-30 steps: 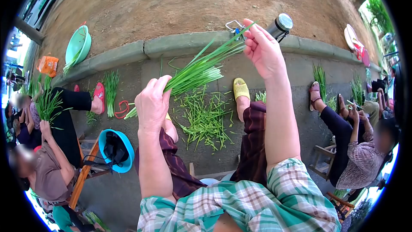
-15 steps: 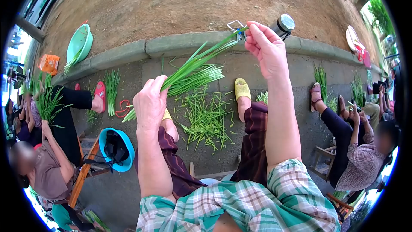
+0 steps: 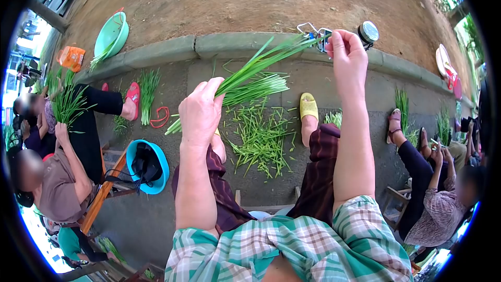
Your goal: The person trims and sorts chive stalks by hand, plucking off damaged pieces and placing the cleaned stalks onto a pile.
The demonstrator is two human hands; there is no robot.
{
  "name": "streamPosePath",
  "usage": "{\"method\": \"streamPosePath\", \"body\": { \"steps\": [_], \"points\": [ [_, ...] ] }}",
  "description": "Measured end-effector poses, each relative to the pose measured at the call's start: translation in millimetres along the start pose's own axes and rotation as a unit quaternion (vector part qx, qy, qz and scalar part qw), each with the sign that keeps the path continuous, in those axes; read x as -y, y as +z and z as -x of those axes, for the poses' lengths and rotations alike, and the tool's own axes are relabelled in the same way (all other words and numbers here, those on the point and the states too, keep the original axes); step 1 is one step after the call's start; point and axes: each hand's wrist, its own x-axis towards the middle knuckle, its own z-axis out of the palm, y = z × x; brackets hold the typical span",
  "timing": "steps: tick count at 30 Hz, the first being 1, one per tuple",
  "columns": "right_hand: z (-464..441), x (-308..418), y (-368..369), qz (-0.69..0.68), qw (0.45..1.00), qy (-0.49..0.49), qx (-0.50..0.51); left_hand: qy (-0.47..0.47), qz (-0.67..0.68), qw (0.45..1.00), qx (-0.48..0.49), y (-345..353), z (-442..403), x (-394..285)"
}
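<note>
My left hand (image 3: 201, 112) is closed around a bundle of long green garlic chives (image 3: 261, 65). Their leafy ends fan up and to the right, while the stem ends poke out below the fist. Up near those tips, my right hand (image 3: 347, 49) is closed in a pinch, thumb against fingers, at the far end of the leaves. Under the held bundle, another bunch of chives (image 3: 255, 89) lies on the pavement with its pale ends to the right. Short cut green pieces (image 3: 261, 138) are scattered in a pile between my feet.
A stone curb (image 3: 240, 47) crosses ahead, with a lidded canister (image 3: 368, 32) beyond my right hand. A green basin (image 3: 111, 35) and orange bag (image 3: 71, 58) stand left. Nearby are a blue bucket (image 3: 159, 180) and red band (image 3: 159, 117). Seated people flank me, some handling chives.
The whole view has shifted, so the surroundings and both hands appear farther right. My right fingers look more tightly gathered at the leaf tips. My left hand still grips the bundle.
</note>
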Motion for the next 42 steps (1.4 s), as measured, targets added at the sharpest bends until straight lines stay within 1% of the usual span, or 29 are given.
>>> {"method": "streamPosePath", "body": {
  "steps": [1, 2, 3, 5, 6, 7, 9, 10, 11, 12, 13, 14, 15, 16, 18, 19, 21, 25, 28, 30, 33, 37, 40, 42],
  "points": [
    [-2, 0, 0, -0.123, 0.99, 0.062, 0.004, 0.0, 0.0, 1.0, 0.0, 0, 0, -3],
    [-3, 2, -1, -0.195, 0.975, 0.108, 0.009, -0.01, 0.024, 1.0, 0.015, -1, -1, -8],
    [-3, 1, -2, -0.195, 0.975, 0.108, 0.008, -0.02, 0.049, 0.998, 0.031, -2, -2, -10],
    [-8, -6, -7, -0.35, 0.917, 0.19, -0.017, -0.019, 0.05, 0.998, 0.032, 1, -1, -8],
    [-12, -10, -12, -0.384, 0.901, 0.197, -0.027, -0.019, 0.05, 0.998, 0.033, 2, -1, -7],
    [-15, -14, -17, -0.385, 0.901, 0.197, -0.028, -0.018, 0.05, 0.998, 0.033, 1, -1, -7],
    [-18, -16, -22, -0.411, 0.891, 0.182, -0.059, -0.081, 0.13, 0.987, 0.056, -1, -1, -6],
    [-18, -15, -22, -0.399, 0.897, 0.182, -0.049, -0.08, 0.129, 0.987, 0.056, -2, -1, -5],
    [-16, -15, -21, -0.399, 0.897, 0.182, -0.05, -0.125, 0.179, 0.972, 0.085, -4, -2, -5],
    [-14, -13, -19, -0.394, 0.899, 0.191, -0.001, -0.17, 0.228, 0.952, 0.114, -5, -2, -5],
    [-11, -10, -17, -0.388, 0.899, 0.199, 0.047, -0.169, 0.228, 0.952, 0.114, -4, -2, -5],
    [-9, -7, -14, -0.362, 0.906, 0.207, 0.068, -0.183, 0.286, 0.933, 0.12, -4, -3, -6],
    [-6, -4, -10, -0.362, 0.907, 0.206, 0.065, -0.195, 0.343, 0.91, 0.126, -3, -3, -7],
    [-4, -1, -5, -0.339, 0.916, 0.198, 0.085, -0.192, 0.344, 0.91, 0.128, -2, -4, -7],
    [1, 4, 1, -0.309, 0.926, 0.187, 0.112, -0.212, 0.399, 0.88, 0.149, -2, -4, -9],
    [3, 6, 2, -0.318, 0.921, 0.184, 0.13, -0.209, 0.4, 0.879, 0.152, -4, -5, -11],
    [5, 9, 5, -0.329, 0.915, 0.178, 0.154, -0.237, 0.414, 0.859, 0.187, -11, -6, -18],
    [7, 10, 6, -0.345, 0.91, 0.151, 0.174, -0.238, 0.421, 0.852, 0.203, -9, -5, -16],
    [7, 12, 6, -0.355, 0.905, 0.154, 0.175, -0.237, 0.4, 0.859, 0.216, -7, -5, -13],
    [8, 17, 5, -0.371, 0.893, 0.196, 0.162, -0.229, 0.395, 0.863, 0.217, -5, -3, -11],
    [7, 14, 4, -0.39, 0.882, 0.218, 0.15, -0.236, 0.393, 0.86, 0.225, -8, -4, -14],
    [9, 16, 5, -0.375, 0.892, 0.209, 0.142, -0.23, 0.387, 0.864, 0.225, -7, -3, -12],
    [6, 12, 5, -0.382, 0.888, 0.195, 0.166, -0.217, 0.381, 0.873, 0.214, -7, -2, -10],
    [5, 9, 5, -0.39, 0.88, 0.203, 0.178, -0.213, 0.351, 0.889, 0.204, -7, -2, -9]
  ]
}}
